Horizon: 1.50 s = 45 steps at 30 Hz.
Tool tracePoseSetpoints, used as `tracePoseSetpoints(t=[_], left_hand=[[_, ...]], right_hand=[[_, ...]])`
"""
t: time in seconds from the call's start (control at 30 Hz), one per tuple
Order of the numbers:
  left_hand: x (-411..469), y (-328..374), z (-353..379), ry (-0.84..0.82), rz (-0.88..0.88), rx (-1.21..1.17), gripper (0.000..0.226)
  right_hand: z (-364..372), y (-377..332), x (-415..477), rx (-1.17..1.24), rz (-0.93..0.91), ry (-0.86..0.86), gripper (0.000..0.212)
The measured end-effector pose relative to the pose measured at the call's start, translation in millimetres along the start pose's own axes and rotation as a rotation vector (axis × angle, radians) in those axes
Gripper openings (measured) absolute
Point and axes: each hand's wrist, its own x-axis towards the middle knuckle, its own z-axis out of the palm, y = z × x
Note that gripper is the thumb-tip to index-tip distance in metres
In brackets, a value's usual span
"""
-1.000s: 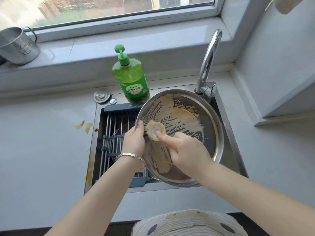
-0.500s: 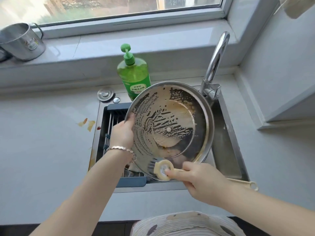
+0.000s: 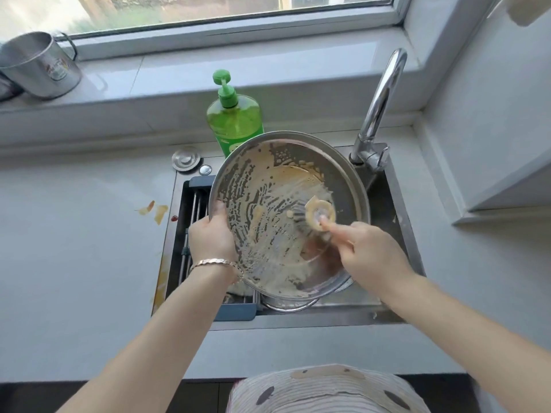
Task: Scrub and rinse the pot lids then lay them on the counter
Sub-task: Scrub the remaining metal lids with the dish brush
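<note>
Over the sink (image 3: pixel 396 222), the left hand (image 3: pixel 213 236) grips the left rim of the tilted, suds-streaked pot lid (image 3: pixel 268 204) while the right hand (image 3: pixel 371 257), fingers clamped around a scrub brush (image 3: pixel 317 216), presses it against the lid's inner face.

The person is wearing a metal link bracelet (image 3: pixel 216 262) on the left wrist, short or no sleeves, and a pale striped top (image 3: pixel 322 391) with dark spots.

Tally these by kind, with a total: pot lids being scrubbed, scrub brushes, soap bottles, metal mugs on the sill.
pot lid: 1
scrub brush: 1
soap bottle: 1
metal mug: 1
Total: 4
</note>
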Motion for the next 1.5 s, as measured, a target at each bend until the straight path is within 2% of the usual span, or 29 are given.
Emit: tracePoseSetpoints(t=[0.03,0.1,0.13,0.17,0.2,0.23,0.27,0.3,0.33,0.4,0.43,0.47,0.53,0.57,0.63,0.7,0.73,0.77,0.83,0.87,0.93,1.0,1.03,1.1,1.17,1.33,1.43,1.5], left_hand=[[0.5,0.7,-0.5,-0.004,-0.001,-0.014,0.043],[0.9,0.1,-1.2,-0.018,0.037,0.014,0.046],[0.2,0.3,-1.6,-0.029,0.064,0.032,0.048],[-0.6,1.3,-2.3,-0.037,0.084,0.045,0.05],[-0.7,2.2,-2.5,-0.028,0.09,0.05,0.05],[-0.3,2.8,-3.1,-0.007,0.082,0.05,0.05],[0.5,2.7,-3.7,0.013,0.068,0.052,0.049],[0.6,2.0,-4.2,0.015,0.061,0.055,0.049],[1.4,0.1,-3.9,0.002,0.078,0.066,0.049],[0.6,-3.8,-2.8,-0.043,0.138,0.089,0.05],[-0.2,-5.2,-2.5,-0.06,0.162,0.093,0.05],[-0.3,-5.9,-3.0,-0.06,0.179,0.098,0.05],[2.4,-5.6,-4.7,-0.017,0.192,0.106,0.05],[4.9,-5.1,-5.6,0.012,0.192,0.098,0.051],[9.2,-3.7,-6.9,0.039,0.197,0.073,0.049],[12.9,-2.8,-7.9,0.055,0.219,0.037,0.046],[13.9,-2.4,-8.6,0.059,0.233,0.025,0.046],[15.0,-1.9,-9.0,0.061,0.246,0.023,0.046],[17.7,-1.4,-9.3,0.08,0.25,0.006,0.045],[18.8,-1.3,-9.1,0.094,0.239,-0.015,0.044],[18.1,-1.1,-7.4,0.11,0.223,-0.044,0.045],[16.0,-3.4,-5.6,0.101,0.215,-0.051,0.045],[15.7,-4.6,-5.5,0.097,0.216,-0.056,0.044],[17.6,-5.7,-6.8,0.12,0.223,-0.064,0.043],[18.8,-3.5,-6.9,0.161,0.218,-0.086,0.043],[8.8,-0.1,-0.3,0.146,0.235,-0.095,0.044],[12.7,-2.5,-6.6,0.177,0.248,-0.08,0.046],[10.4,-4.3,-7.2,0.177,0.286,-0.025,0.047]], right_hand=[[3.1,-9.6,-6.2,0.02,-0.086,-0.032,0.045],[15.0,-33.7,-31.6,0.083,-0.241,-0.244,0.046],[18.3,-33.5,-34.6,0.047,-0.292,-0.231,0.046],[16.6,-28.4,-28.4,0.001,-0.265,-0.188,0.047],[10.7,-19.8,-13.9,-0.012,-0.161,-0.119,0.046],[4.1,-11.1,1.5,-0.026,-0.038,0.021,0.045],[2.0,-4.4,9.5,-0.05,0.045,0.054,0.044],[3.4,-2.6,8.2,-0.047,0.053,0.054,0.045],[6.0,-9.7,3.0,-0.014,-0.018,0.041,0.047],[15.2,-33.5,-20.8,0.022,-0.195,-0.172,0.048],[18.0,-31.9,-25.2,-0.035,-0.255,-0.138,0.047],[14.6,-24.5,-19.1,-0.038,-0.207,-0.143,0.046],[2.3,-0.1,8.2,0.016,0.048,0.016,0.041],[1.5,10.0,12.7,0.049,0.129,0.037,0.04],[8.0,6.7,0.6,0.025,0.045,0.021,0.043],[23.6,-16.7,-29.3,-0.006,-0.146,-0.199,0.047],[28.0,-18.2,-36.7,-0.059,-0.207,-0.208,0.046],[25.4,-15.0,-35.2,-0.112,-0.199,-0.202,0.045],[17.3,5.1,-13.5,-0.133,-0.013,-0.054,0.044],[18.1,12.4,-9.3,-0.133,0.056,-0.047,0.045],[22.7,1.2,-16.5,-0.042,-0.039,-0.022,0.047],[32.9,-21.0,-36.3,0.004,-0.174,-0.211,0.047],[35.6,-22.0,-40.5,-0.049,-0.219,-0.193,0.044],[27.6,-10.4,-23.9,-0.047,-0.1,-0.079,0.045],[24.2,2.4,-12.6,-0.068,0.049,-0.099,0.047],[35.4,-37.4,-38.8,0.196,-0.166,-0.202,0.047],[31.1,2.1,-23.4,0.074,0.003,-0.241,0.041],[28.9,27.7,-15.6,-0.029,0.11,-0.202,0.042]])
